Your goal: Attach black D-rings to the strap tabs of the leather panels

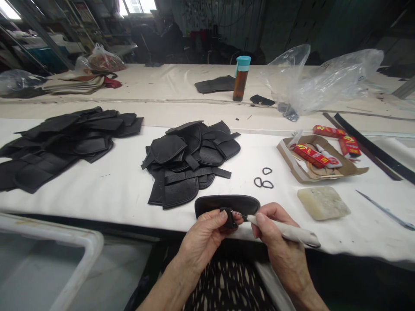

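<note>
At the table's front edge my left hand [207, 231] pinches the folded strap end of a black leather piece [223, 201]. The rest of that piece stands up behind my fingers. A thin tool with a pale handle [298, 233], like an awl, is gripped in my right hand [279, 242]. Its metal tip points left and meets the fold at my left fingertips; whether it has gone through cannot be seen. Three dark metal D-rings [262, 182] lie on the white table just beyond my right hand. A heap of similar black leather pieces [181, 160] lies beyond my left hand.
Another black heap [65, 142] lies at left. On the right are a cardboard box [293, 166] with red packets, a yellowish block [323, 202], a pointed metal tool [384, 209] and dark strips [372, 147]. A bottle [240, 82] stands behind; a white tub [94, 242] sits lower left.
</note>
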Action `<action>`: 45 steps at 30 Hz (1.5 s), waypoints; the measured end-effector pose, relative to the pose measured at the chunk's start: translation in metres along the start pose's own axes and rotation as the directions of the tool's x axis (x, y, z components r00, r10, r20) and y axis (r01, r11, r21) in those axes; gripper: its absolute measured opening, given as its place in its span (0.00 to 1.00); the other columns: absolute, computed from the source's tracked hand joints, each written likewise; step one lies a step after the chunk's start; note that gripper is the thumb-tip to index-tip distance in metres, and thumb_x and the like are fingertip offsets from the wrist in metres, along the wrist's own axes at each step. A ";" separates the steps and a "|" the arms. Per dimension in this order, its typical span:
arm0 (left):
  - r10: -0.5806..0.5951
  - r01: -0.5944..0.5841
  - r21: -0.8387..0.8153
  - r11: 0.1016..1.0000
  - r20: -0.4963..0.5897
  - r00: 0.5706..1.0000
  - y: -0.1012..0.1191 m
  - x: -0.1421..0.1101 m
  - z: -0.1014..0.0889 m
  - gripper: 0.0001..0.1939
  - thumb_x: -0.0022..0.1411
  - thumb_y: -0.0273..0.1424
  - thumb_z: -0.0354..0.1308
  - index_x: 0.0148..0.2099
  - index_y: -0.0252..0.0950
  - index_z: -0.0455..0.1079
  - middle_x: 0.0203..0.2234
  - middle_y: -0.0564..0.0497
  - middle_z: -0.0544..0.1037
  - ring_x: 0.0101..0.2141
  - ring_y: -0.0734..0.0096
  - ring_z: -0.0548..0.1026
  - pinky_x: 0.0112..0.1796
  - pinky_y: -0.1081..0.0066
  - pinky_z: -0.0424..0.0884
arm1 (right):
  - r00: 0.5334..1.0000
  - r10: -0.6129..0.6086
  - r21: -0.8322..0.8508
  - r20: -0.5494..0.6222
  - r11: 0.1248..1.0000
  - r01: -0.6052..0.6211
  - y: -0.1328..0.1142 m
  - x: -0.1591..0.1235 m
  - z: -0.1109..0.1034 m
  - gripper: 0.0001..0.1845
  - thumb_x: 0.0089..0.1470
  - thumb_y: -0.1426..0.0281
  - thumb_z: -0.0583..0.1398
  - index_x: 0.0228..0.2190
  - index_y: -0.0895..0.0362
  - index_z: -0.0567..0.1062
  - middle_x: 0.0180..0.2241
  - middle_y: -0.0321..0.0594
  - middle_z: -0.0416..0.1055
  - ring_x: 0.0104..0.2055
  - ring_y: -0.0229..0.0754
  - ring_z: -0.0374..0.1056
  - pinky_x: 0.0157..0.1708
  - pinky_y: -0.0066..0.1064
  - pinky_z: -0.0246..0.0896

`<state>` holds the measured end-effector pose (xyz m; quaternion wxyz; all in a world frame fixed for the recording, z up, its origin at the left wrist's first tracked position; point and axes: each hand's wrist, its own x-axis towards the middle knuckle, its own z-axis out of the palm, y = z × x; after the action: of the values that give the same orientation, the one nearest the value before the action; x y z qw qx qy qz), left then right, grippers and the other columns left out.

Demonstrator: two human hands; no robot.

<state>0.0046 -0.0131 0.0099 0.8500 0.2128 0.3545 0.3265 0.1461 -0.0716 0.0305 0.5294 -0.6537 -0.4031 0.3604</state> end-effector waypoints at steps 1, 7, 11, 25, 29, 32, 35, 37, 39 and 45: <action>0.003 -0.003 -0.002 1.000 0.001 1.000 0.000 0.000 0.000 0.09 0.55 0.27 0.59 0.34 0.26 0.77 0.31 0.43 0.80 0.35 0.67 0.75 0.43 0.70 0.68 | 1.000 0.000 0.000 0.006 1.000 0.000 0.001 0.001 0.000 0.16 0.53 0.58 0.56 0.21 0.55 0.65 0.18 0.30 0.60 0.21 0.33 0.55 0.21 0.24 0.53; 0.025 -0.027 -0.026 0.999 -0.047 0.999 -0.002 -0.001 0.005 0.08 0.56 0.28 0.59 0.32 0.27 0.77 0.28 0.44 0.80 0.33 0.69 0.75 0.42 0.71 0.69 | 0.983 -0.076 -0.065 0.164 0.994 0.088 0.008 0.006 -0.012 0.12 0.52 0.61 0.57 0.23 0.55 0.68 0.19 0.31 0.62 0.21 0.34 0.56 0.21 0.25 0.53; 0.056 -0.062 -0.050 0.997 -0.111 0.992 -0.003 0.000 0.008 0.08 0.55 0.28 0.60 0.29 0.27 0.76 0.26 0.45 0.79 0.30 0.70 0.75 0.39 0.71 0.70 | 0.947 -0.178 -0.078 0.266 0.976 0.205 0.009 0.005 -0.025 0.06 0.52 0.66 0.58 0.26 0.55 0.69 0.24 0.34 0.66 0.24 0.35 0.60 0.23 0.26 0.55; 0.130 -0.146 -0.080 0.986 -0.185 0.974 -0.009 -0.001 0.011 0.06 0.53 0.28 0.61 0.27 0.29 0.75 0.24 0.47 0.78 0.29 0.70 0.75 0.39 0.69 0.70 | 0.981 -0.189 -0.035 0.049 0.981 0.191 -0.009 -0.014 -0.050 0.04 0.49 0.70 0.60 0.24 0.53 0.70 0.24 0.34 0.68 0.23 0.34 0.62 0.21 0.23 0.58; 0.148 -0.171 -0.081 0.982 -0.227 0.963 -0.011 -0.001 0.014 0.06 0.52 0.28 0.62 0.26 0.30 0.75 0.23 0.48 0.78 0.27 0.71 0.75 0.37 0.69 0.70 | 0.987 -0.157 -0.031 0.027 0.987 0.158 -0.007 -0.017 -0.051 0.04 0.48 0.68 0.61 0.24 0.53 0.71 0.24 0.35 0.68 0.23 0.36 0.63 0.21 0.24 0.59; 0.153 -0.177 -0.083 0.981 -0.235 0.960 -0.010 -0.001 0.015 0.06 0.51 0.28 0.62 0.25 0.30 0.75 0.22 0.48 0.78 0.26 0.71 0.75 0.36 0.69 0.70 | 0.990 -0.138 -0.031 -0.004 0.990 0.138 -0.006 -0.018 -0.050 0.05 0.46 0.67 0.63 0.24 0.53 0.72 0.25 0.36 0.69 0.24 0.37 0.64 0.21 0.25 0.59; 0.158 -0.182 -0.085 0.980 -0.230 0.960 -0.009 0.000 0.014 0.06 0.51 0.28 0.62 0.24 0.30 0.75 0.21 0.49 0.77 0.26 0.71 0.74 0.35 0.70 0.70 | 0.992 -0.123 -0.025 -0.004 0.992 0.123 -0.006 -0.020 -0.050 0.07 0.47 0.66 0.62 0.23 0.54 0.71 0.22 0.37 0.67 0.24 0.39 0.64 0.20 0.26 0.58; 0.156 -0.178 -0.082 0.981 -0.219 0.963 -0.010 0.000 0.013 0.07 0.51 0.28 0.62 0.24 0.30 0.75 0.21 0.49 0.77 0.25 0.72 0.74 0.35 0.70 0.70 | 0.993 -0.115 -0.027 0.008 0.993 0.115 -0.005 -0.022 -0.051 0.07 0.47 0.65 0.62 0.23 0.54 0.70 0.22 0.36 0.66 0.23 0.38 0.62 0.20 0.26 0.57; 0.150 -0.169 -0.080 0.982 -0.204 0.967 -0.010 0.001 0.012 0.07 0.52 0.28 0.61 0.24 0.30 0.75 0.21 0.49 0.77 0.25 0.72 0.74 0.35 0.70 0.70 | 0.994 -0.113 -0.033 0.011 0.993 0.113 -0.004 -0.023 -0.053 0.07 0.47 0.65 0.62 0.24 0.54 0.70 0.22 0.36 0.67 0.22 0.37 0.61 0.20 0.26 0.57; 0.128 -0.150 -0.105 0.983 -0.188 0.974 -0.006 -0.003 0.011 0.07 0.53 0.28 0.61 0.25 0.29 0.75 0.22 0.48 0.77 0.26 0.71 0.74 0.36 0.70 0.70 | 0.995 -0.095 -0.052 -0.001 0.994 0.095 -0.009 -0.025 -0.057 0.09 0.46 0.63 0.63 0.22 0.53 0.71 0.21 0.36 0.67 0.22 0.38 0.63 0.21 0.26 0.58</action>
<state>0.0131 -0.0210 0.0151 0.8006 0.1561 0.3942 0.4235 0.1853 -0.1166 0.0509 0.5295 -0.6479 -0.4421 0.3231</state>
